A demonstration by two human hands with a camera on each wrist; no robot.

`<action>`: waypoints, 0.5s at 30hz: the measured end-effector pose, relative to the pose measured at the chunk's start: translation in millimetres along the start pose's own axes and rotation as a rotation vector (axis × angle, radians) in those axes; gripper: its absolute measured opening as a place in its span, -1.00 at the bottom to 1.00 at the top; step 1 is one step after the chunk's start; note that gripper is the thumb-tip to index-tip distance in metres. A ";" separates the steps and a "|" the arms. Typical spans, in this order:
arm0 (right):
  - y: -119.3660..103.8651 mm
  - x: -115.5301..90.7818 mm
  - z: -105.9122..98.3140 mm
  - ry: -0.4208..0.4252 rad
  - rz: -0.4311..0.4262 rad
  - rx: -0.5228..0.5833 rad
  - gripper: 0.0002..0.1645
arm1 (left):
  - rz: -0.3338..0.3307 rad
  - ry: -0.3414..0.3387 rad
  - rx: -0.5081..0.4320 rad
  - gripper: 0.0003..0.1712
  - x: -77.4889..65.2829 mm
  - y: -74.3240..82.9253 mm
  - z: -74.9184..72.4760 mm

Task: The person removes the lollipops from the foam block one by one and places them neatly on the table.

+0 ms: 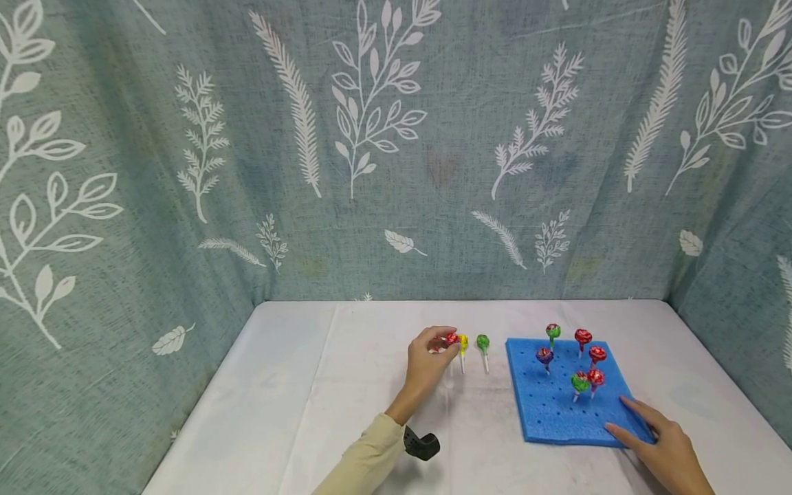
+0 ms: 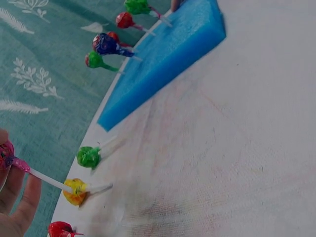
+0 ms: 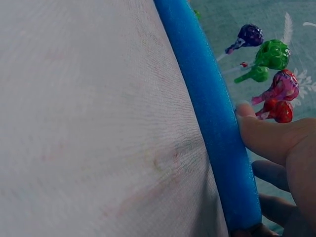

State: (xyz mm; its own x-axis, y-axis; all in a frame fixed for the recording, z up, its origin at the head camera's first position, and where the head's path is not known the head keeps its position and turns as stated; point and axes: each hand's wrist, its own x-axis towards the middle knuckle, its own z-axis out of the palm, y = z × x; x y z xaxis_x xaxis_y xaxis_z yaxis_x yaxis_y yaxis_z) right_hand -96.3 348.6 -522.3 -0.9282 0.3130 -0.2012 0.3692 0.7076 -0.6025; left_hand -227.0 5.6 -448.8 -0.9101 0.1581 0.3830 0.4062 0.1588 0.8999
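Left fingers (image 2: 29, 203) pinching lollipop (image 2: 20, 165), apart from foam edge (image 1: 522, 395)

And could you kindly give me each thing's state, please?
Left hand: pinching one lollipop
That lollipop: wrapped, raised
Yellow lollipop: wrapped, lying down
Loose green lollipop: wrapped, lying down
Loose red lollipop: wrapped, lying down
Board's six lollipops: wrapped, standing
Blue board: lying flat
Right hand: touching the board

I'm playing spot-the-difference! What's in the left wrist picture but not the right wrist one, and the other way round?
Only left wrist: the left hand holding a lollipop, and a yellow lollipop lying down.

Only right wrist: most of the right hand; the other catches just a fingertip.

Both: the blue board, a purple lollipop, white cloth, curtain.
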 end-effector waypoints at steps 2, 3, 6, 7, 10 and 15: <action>-0.4 -0.2 -0.4 0.004 -0.003 -0.001 0.22 | -0.005 0.001 -0.002 -0.74 0.7 -1.2 -0.9; -0.4 -0.2 -0.6 0.005 -0.004 0.000 0.21 | -0.005 0.004 -0.005 -0.74 1.0 -1.7 -1.3; -0.8 -0.6 -1.1 0.007 -0.010 -0.006 0.21 | 0.007 0.006 -0.011 -0.75 1.9 -3.9 -2.4; -1.1 -0.7 -1.4 0.004 -0.011 -0.005 0.21 | 0.012 0.008 -0.013 -0.75 2.1 -4.8 -2.6; -1.4 -1.3 -1.8 -0.002 -0.016 -0.012 0.22 | 0.022 0.008 -0.009 -0.75 2.4 -6.7 -3.7; -0.4 -1.6 -2.8 -0.002 -0.025 -0.016 0.21 | 0.010 0.005 -0.018 -0.75 5.4 -12.1 -5.0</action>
State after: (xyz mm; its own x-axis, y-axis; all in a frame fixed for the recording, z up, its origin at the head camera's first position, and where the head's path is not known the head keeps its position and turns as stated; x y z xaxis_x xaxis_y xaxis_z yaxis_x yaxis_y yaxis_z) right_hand -94.9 349.6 -519.6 -0.9371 0.2940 -0.1883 0.3470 0.7249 -0.5951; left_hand -237.2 -0.4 -456.6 -0.9064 0.1548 0.3930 0.4139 0.1398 0.8995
